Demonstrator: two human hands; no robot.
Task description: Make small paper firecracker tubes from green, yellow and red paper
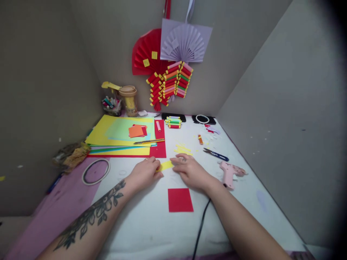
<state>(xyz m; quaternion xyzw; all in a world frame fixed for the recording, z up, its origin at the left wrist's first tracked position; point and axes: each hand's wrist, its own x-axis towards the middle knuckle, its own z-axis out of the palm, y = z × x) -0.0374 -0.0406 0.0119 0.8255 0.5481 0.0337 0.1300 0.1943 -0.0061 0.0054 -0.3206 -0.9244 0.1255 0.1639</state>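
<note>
A short yellow paper strip (166,166) stretches between my two hands just above or on the white table. My left hand (146,173) has its fingers closed on the strip's left end. The fingers of my right hand (189,169) are at the strip's right end, with the thumb below, and they partly cover it. Nearer to me lies a red paper square (180,200), flat and apart from both hands. Just beyond my right hand are thin yellow paper scraps (183,148).
Stacked coloured sheets (121,130) hold a yellow utility knife (149,141). At right lie thread snips (216,154) and a pink glue gun (229,174), with a black cable (202,224) near my right forearm. A tape roll (96,172) is at left; small paper rolls (174,122) sit behind.
</note>
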